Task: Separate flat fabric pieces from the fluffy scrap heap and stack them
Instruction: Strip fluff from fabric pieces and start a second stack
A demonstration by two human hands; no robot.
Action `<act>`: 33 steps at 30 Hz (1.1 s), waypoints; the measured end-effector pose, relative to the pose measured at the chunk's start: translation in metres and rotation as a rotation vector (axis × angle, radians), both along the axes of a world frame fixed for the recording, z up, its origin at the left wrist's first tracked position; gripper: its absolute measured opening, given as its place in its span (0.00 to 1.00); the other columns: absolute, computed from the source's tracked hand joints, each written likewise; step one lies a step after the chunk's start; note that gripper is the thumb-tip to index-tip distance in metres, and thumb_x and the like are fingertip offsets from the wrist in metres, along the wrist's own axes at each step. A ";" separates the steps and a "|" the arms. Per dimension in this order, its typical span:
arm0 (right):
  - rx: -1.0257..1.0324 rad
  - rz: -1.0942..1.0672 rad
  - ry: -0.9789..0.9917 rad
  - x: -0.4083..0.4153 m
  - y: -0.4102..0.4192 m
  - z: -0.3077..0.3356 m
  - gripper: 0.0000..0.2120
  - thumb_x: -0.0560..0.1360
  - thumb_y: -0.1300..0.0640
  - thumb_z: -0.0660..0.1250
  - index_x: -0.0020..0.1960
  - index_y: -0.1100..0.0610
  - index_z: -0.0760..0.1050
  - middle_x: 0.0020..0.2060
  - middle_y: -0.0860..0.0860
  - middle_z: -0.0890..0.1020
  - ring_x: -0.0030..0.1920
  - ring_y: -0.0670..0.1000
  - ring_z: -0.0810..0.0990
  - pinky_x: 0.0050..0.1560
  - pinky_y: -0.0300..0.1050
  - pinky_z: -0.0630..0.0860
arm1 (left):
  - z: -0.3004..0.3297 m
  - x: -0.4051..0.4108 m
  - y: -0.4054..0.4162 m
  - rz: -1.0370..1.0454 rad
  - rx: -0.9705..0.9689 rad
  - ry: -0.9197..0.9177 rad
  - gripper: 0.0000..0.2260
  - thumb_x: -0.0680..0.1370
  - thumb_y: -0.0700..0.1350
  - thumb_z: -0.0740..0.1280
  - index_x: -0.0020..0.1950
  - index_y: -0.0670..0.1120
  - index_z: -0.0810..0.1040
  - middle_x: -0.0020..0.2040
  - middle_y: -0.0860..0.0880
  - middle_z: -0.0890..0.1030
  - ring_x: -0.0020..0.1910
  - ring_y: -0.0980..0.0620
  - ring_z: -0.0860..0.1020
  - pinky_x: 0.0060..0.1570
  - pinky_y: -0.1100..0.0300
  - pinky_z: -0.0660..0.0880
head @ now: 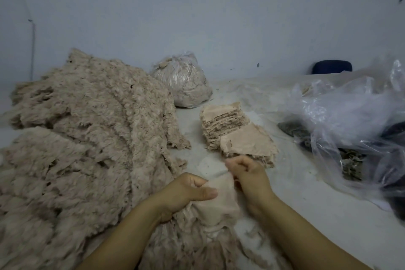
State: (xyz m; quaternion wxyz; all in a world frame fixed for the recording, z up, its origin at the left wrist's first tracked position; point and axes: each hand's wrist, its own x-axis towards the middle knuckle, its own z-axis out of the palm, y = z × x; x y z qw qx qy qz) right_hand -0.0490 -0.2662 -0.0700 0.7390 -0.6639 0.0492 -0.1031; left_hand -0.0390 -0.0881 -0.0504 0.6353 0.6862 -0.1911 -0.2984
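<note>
A big heap of beige fluffy scraps (pixel 87 138) fills the left half of the white surface. In the middle stands a leaning stack of flat beige fabric pieces (pixel 232 129). Just in front of the stack, both my hands hold one beige fabric piece (pixel 221 204) over the heap's near edge. My left hand (pixel 186 193) grips its left side, thumb on top. My right hand (pixel 249 177) pinches its upper right edge with curled fingers.
A tied clear bag stuffed with beige fluff (pixel 184 81) sits behind the stack near the wall. Crumpled clear plastic bags (pixel 350 112) with dark and mottled scraps cover the right side. A dark blue object (pixel 332 67) stands at the back right.
</note>
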 end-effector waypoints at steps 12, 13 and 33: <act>0.032 0.107 -0.040 -0.008 0.010 0.006 0.10 0.74 0.53 0.69 0.39 0.58 0.79 0.33 0.51 0.82 0.35 0.50 0.78 0.33 0.38 0.75 | -0.003 0.006 0.002 0.139 -0.134 0.067 0.10 0.66 0.49 0.74 0.41 0.44 0.85 0.39 0.44 0.84 0.35 0.52 0.82 0.35 0.62 0.77; -0.023 0.038 -0.101 -0.005 0.008 0.011 0.08 0.75 0.57 0.69 0.36 0.56 0.78 0.30 0.48 0.81 0.32 0.46 0.77 0.31 0.35 0.73 | -0.003 0.007 0.003 0.137 -0.118 0.070 0.12 0.65 0.49 0.76 0.43 0.43 0.85 0.41 0.43 0.85 0.36 0.51 0.82 0.36 0.62 0.78; -0.520 0.040 -0.017 0.002 0.012 0.024 0.15 0.72 0.41 0.68 0.37 0.51 0.72 0.31 0.46 0.77 0.33 0.46 0.74 0.36 0.39 0.70 | -0.017 0.025 -0.007 0.542 -0.203 0.085 0.27 0.69 0.65 0.59 0.48 0.42 0.79 0.35 0.46 0.80 0.34 0.49 0.79 0.30 0.59 0.76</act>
